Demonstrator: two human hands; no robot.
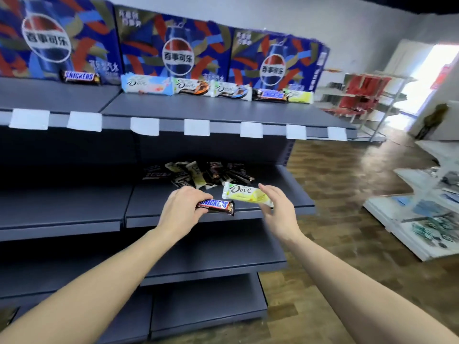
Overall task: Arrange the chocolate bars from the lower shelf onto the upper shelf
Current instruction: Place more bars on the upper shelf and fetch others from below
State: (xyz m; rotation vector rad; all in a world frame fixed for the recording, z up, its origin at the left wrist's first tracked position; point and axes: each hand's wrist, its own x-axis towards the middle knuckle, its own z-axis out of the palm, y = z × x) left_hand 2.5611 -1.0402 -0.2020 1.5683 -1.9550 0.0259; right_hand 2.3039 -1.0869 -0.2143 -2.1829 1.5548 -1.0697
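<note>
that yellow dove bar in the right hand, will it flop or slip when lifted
The yellow Dove bar probably stays stiff: it juts straight out past the right hand, which grips only one end. Its glossy wrapper may be slippery. It looks thin and flat, so likely light and unlikely to roll.

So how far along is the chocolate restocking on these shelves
Partly done. Six bars line the upper shelf. In hand: the left hand grips a Snickers, the right hand a yellow Dove. Left: a pile on the lower shelf.

Upper shelf (223, 112) carries bars; lower shelf (149, 204), a pile.
</note>
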